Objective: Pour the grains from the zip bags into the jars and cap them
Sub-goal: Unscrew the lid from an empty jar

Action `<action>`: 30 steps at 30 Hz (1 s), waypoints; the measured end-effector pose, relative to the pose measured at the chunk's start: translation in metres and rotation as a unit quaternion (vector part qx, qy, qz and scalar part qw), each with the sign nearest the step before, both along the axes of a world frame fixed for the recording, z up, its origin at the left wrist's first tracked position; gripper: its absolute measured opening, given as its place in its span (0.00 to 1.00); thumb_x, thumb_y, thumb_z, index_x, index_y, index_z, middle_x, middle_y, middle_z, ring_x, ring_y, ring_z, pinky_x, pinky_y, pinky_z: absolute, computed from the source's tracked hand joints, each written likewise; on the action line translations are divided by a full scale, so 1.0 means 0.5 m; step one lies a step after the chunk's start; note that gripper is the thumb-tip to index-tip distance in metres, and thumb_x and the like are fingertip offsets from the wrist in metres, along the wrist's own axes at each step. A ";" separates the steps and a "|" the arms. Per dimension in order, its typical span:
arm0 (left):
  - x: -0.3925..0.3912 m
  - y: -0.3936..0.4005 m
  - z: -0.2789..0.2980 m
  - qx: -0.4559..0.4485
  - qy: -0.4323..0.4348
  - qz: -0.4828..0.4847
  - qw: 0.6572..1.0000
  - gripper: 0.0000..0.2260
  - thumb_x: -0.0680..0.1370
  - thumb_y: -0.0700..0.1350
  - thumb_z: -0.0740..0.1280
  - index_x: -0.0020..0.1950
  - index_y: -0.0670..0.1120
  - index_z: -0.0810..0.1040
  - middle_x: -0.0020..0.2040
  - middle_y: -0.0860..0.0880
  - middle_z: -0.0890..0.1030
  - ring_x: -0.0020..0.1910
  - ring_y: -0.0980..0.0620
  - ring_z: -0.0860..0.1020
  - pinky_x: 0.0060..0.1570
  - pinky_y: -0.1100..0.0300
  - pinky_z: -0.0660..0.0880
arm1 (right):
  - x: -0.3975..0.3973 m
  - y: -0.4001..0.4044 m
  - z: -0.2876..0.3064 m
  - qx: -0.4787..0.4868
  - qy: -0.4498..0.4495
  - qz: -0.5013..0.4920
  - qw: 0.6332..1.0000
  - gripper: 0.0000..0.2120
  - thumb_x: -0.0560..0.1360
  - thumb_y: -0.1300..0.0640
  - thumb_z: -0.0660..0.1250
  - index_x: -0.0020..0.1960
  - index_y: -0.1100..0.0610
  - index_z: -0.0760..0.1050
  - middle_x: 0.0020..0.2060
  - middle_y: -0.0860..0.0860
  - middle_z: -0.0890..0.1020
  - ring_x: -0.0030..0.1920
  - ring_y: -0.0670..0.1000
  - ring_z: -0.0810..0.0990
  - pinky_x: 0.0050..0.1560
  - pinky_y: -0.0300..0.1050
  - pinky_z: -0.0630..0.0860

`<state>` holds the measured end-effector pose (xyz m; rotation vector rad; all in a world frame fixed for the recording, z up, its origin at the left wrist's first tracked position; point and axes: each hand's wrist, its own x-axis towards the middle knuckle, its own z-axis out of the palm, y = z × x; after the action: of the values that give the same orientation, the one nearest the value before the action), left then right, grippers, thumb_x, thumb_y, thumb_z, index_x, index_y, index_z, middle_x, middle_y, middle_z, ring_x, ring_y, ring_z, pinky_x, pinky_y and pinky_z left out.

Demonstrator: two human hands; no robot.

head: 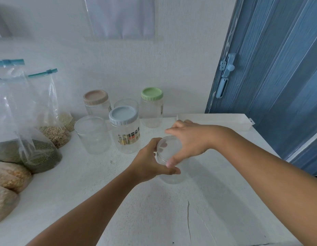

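A clear plastic jar (172, 176) with a clear lid (169, 148) stands on the white table (154, 210) at the middle. My left hand (149, 164) grips the jar's side. My right hand (188, 141) holds the lid from above, thumb and fingers round its rim. Behind stand more clear jars: one with a blue cap (123, 115), one with a beige cap (95, 97), one with a green cap (152, 93), and one with a clear lid (91, 134). Zip bags of grains lie at the left: green grains (39, 157), yellow grains (12, 174), pale grains (55, 134).
A white shallow tray (225, 121) sits at the table's back right, by a blue door (278, 68). The white wall is close behind the jars. Another clear jar (126, 103) stands between the capped ones.
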<state>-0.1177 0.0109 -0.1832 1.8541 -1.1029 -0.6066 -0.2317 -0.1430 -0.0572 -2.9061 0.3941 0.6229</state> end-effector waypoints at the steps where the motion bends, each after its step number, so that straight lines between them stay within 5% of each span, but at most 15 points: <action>1: 0.000 0.000 0.000 0.001 0.005 -0.001 1.000 0.42 0.60 0.60 0.86 0.69 0.64 0.69 0.63 0.64 0.77 0.62 0.64 0.76 0.60 0.64 0.75 | -0.001 0.001 -0.004 -0.027 -0.013 -0.015 0.999 0.56 0.63 0.17 0.66 0.82 0.45 0.57 0.76 0.46 0.62 0.76 0.53 0.60 0.72 0.56 0.68; 5: 0.002 -0.003 -0.002 0.003 0.004 0.000 1.000 0.44 0.59 0.63 0.85 0.69 0.64 0.68 0.63 0.64 0.76 0.63 0.60 0.76 0.60 0.63 0.75 | -0.005 0.003 -0.023 -0.030 -0.030 -0.029 0.999 0.50 0.64 0.19 0.67 0.77 0.46 0.64 0.68 0.46 0.69 0.67 0.51 0.69 0.62 0.51 0.72; 10: 0.002 -0.003 -0.004 0.002 -0.006 0.006 1.000 0.46 0.57 0.65 0.85 0.70 0.62 0.68 0.65 0.65 0.76 0.64 0.62 0.75 0.62 0.62 0.73 | -0.004 0.003 0.003 0.007 0.007 0.040 0.999 0.50 0.70 0.34 0.75 0.83 0.44 0.53 0.77 0.45 0.60 0.77 0.52 0.58 0.74 0.54 0.67; 12: 0.002 -0.003 -0.005 0.002 -0.005 0.004 1.000 0.46 0.57 0.65 0.85 0.70 0.62 0.68 0.64 0.65 0.76 0.64 0.63 0.75 0.64 0.61 0.73 | -0.004 0.007 0.001 -0.001 0.017 0.018 1.000 0.51 0.69 0.27 0.71 0.83 0.45 0.54 0.78 0.45 0.60 0.77 0.53 0.58 0.73 0.56 0.67; 16: 0.002 -0.003 -0.003 0.008 -0.009 0.002 1.000 0.45 0.58 0.64 0.85 0.70 0.62 0.67 0.64 0.64 0.76 0.64 0.61 0.76 0.63 0.62 0.74 | 0.001 0.019 -0.020 -0.075 -0.009 0.000 0.997 0.49 0.64 0.18 0.66 0.74 0.48 0.67 0.64 0.48 0.71 0.61 0.52 0.69 0.57 0.50 0.68; 20: 0.002 -0.002 -0.001 0.005 -0.006 0.005 1.000 0.45 0.59 0.63 0.86 0.70 0.63 0.67 0.65 0.64 0.76 0.64 0.62 0.75 0.57 0.68 0.72 | 0.009 0.009 -0.015 -0.058 -0.019 0.047 0.997 0.44 0.65 0.28 0.73 0.75 0.43 0.65 0.62 0.46 0.72 0.65 0.53 0.67 0.66 0.53 0.69; 22: 0.002 -0.002 0.000 0.007 -0.005 0.005 1.000 0.45 0.58 0.63 0.86 0.70 0.63 0.67 0.65 0.65 0.75 0.64 0.62 0.75 0.57 0.68 0.71 | 0.008 0.001 -0.008 -0.039 -0.004 0.056 0.998 0.48 0.66 0.31 0.75 0.80 0.42 0.59 0.69 0.46 0.70 0.69 0.53 0.64 0.70 0.54 0.68; 26: 0.004 -0.003 0.000 0.013 0.002 0.002 1.000 0.45 0.58 0.64 0.85 0.70 0.63 0.67 0.64 0.65 0.75 0.64 0.61 0.75 0.59 0.66 0.73 | 0.004 -0.010 -0.004 0.014 0.017 0.002 1.000 0.57 0.64 0.21 0.70 0.83 0.42 0.50 0.79 0.45 0.60 0.79 0.53 0.54 0.76 0.60 0.63; 30: 0.004 -0.004 0.001 0.018 0.004 0.000 1.000 0.45 0.59 0.64 0.85 0.70 0.63 0.66 0.64 0.65 0.75 0.64 0.60 0.75 0.55 0.68 0.72 | 0.007 0.000 -0.015 -0.026 -0.003 -0.003 1.000 0.50 0.62 0.20 0.70 0.77 0.43 0.63 0.65 0.45 0.71 0.64 0.52 0.71 0.64 0.53 0.73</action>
<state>-0.1157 0.0090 -0.1826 1.8813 -1.0935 -0.6358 -0.2281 -0.1427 -0.0645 -2.9536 0.4250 0.6123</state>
